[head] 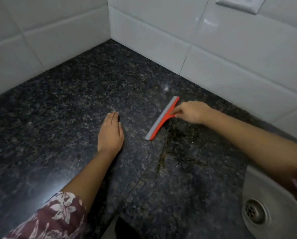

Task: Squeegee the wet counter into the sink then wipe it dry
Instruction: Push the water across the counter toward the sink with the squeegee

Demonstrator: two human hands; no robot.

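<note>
- Squeegee (163, 118): red frame, grey blade, edge down on the dark speckled counter (58, 118), up and left of the sink (258, 187).
- Right hand (190, 112): fingers curled round the squeegee's handle, on its sink side.
- Left hand (110, 133): fingers straight and together, palm flat on the counter, beyond the squeegee from the sink, not touching it.

White glazed tiles on two walls: left wall (32, 31) at 10 o'clock, right wall (221, 54) at 2 o'clock, meeting in a corner (109, 23) at 12 o'clock. Thin grey grout lines between large rectangular tiles. White switch or socket plate (237, 3) at 1 o'clock, cut by the top edge. Dim room; soft highlights on the right wall, bright glare patch (46, 190) on the dark speckled desk (66, 100) at 8 o'clock.
</note>
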